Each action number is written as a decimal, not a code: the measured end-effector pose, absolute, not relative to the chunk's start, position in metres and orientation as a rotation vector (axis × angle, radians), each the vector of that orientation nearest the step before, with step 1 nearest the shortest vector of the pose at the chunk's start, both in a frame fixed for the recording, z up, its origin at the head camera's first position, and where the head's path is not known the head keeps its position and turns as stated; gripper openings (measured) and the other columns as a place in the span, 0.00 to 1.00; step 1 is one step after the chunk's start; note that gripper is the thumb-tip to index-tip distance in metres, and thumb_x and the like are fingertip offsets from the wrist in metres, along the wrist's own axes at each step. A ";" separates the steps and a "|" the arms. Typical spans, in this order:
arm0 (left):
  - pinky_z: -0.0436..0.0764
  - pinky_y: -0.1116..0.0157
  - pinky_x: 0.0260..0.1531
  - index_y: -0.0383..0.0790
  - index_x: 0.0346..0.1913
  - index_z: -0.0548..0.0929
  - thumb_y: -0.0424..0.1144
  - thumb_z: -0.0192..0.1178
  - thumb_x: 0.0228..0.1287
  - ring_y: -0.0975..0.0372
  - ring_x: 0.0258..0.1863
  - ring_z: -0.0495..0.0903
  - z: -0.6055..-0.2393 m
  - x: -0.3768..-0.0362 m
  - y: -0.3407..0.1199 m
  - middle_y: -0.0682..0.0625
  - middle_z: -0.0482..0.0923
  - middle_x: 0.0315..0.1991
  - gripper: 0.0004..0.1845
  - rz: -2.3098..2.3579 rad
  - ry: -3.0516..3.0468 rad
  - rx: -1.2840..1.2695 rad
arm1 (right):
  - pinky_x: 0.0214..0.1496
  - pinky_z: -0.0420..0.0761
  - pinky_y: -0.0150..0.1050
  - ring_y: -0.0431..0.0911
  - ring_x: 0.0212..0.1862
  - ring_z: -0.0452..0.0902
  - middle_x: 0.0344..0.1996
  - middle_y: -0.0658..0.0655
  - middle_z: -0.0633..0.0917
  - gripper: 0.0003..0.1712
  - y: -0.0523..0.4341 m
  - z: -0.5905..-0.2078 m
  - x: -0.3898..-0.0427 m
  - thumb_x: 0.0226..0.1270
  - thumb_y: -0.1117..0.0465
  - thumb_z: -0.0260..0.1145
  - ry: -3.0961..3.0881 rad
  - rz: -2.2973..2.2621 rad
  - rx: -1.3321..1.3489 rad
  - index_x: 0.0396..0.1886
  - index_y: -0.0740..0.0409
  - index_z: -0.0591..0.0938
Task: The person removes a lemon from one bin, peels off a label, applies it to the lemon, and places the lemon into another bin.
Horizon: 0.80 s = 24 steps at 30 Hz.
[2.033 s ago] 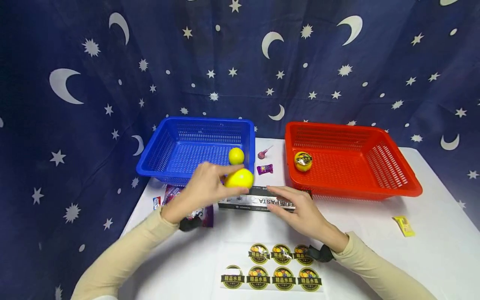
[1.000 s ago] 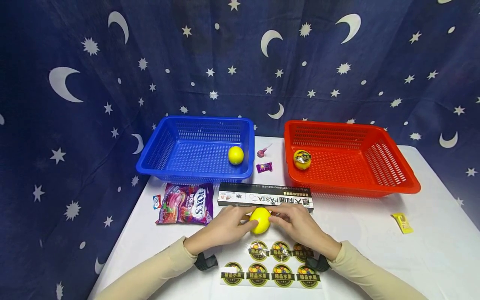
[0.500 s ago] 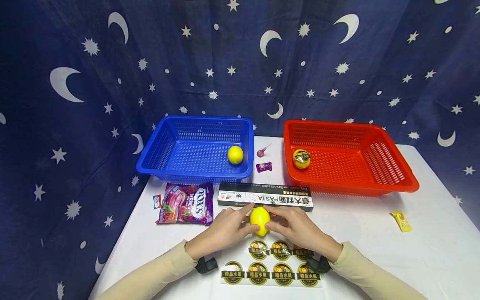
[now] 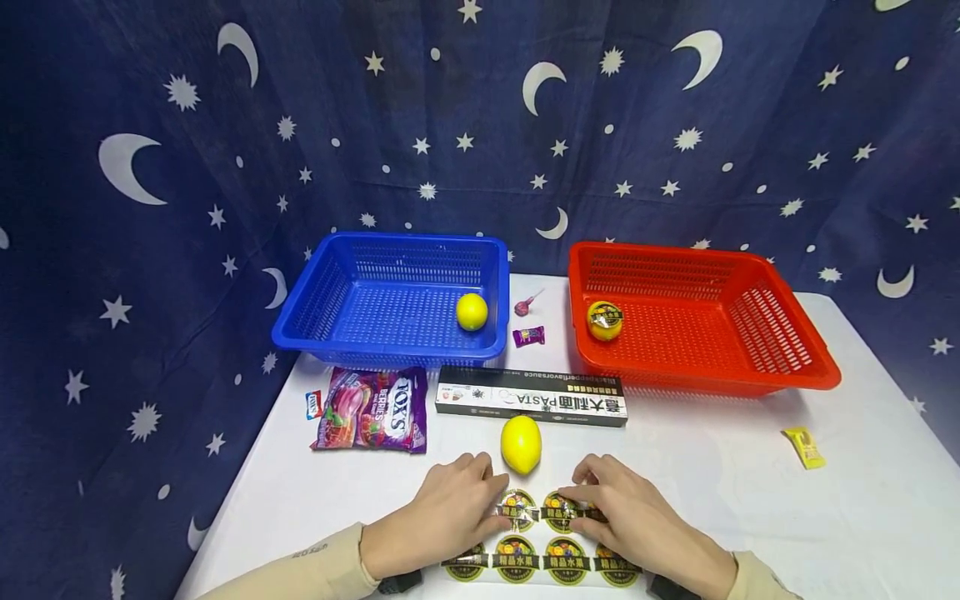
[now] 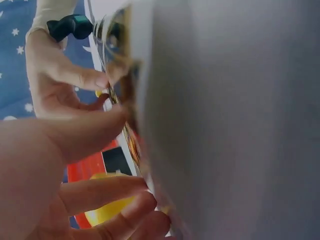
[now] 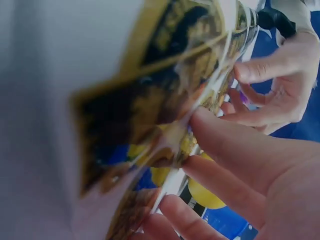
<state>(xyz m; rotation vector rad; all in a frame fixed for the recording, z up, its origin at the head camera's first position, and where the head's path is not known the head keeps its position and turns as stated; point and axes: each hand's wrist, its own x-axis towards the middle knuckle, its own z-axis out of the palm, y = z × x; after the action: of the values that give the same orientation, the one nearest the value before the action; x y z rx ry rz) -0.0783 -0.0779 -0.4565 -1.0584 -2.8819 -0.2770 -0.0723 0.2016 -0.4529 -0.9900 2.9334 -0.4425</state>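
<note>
Left hand (image 4: 444,517), right hand (image 4: 641,518) touched sticker sheet (image 4: 540,540), finger pinch unclear; lemon (image 4: 521,446) ahead looked bare, fruit (image 4: 604,323) beyond right fingers labelled.

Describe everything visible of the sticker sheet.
The sticker sheet lies on the white table, on the near side of the lemon. Its pale backing looks like glossy paper or film. Round black-and-gold labels show colourful fruit and dark lettered banners: four in front, three visible behind, some partly covered. The left hand and right hand both touch it.
</note>
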 end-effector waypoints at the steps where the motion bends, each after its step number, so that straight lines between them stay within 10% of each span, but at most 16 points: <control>1: 0.60 0.72 0.16 0.53 0.37 0.84 0.63 0.70 0.59 0.69 0.27 0.67 -0.457 -0.078 -0.075 0.59 0.73 0.31 0.19 -0.270 -2.879 -1.087 | 0.36 0.72 0.30 0.35 0.41 0.68 0.42 0.40 0.78 0.18 0.201 -0.454 -0.071 0.57 0.47 0.79 2.944 -0.433 -0.977 0.47 0.41 0.91; 15: 0.67 0.75 0.24 0.54 0.33 0.82 0.46 0.74 0.61 0.74 0.25 0.70 -0.454 -0.087 -0.064 0.64 0.77 0.28 0.09 -0.577 -2.912 -1.133 | 0.34 0.70 0.29 0.34 0.40 0.67 0.42 0.40 0.78 0.18 0.200 -0.459 -0.069 0.56 0.47 0.80 2.977 -0.436 -0.996 0.46 0.41 0.92; 24: 0.80 0.72 0.33 0.48 0.39 0.84 0.37 0.67 0.67 0.68 0.30 0.80 -0.424 -0.112 -0.077 0.56 0.84 0.32 0.02 -1.613 -2.881 -0.938 | 0.29 0.69 0.29 0.31 0.34 0.71 0.37 0.38 0.82 0.19 0.194 -0.443 -0.082 0.54 0.45 0.80 2.991 -0.487 -0.917 0.46 0.41 0.90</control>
<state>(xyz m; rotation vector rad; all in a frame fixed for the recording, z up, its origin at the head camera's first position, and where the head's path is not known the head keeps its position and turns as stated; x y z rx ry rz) -0.1116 -0.0767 -0.4242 -0.9375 -2.8815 -1.6132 -0.0818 0.1941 -0.4428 -0.9174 2.9913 -0.4872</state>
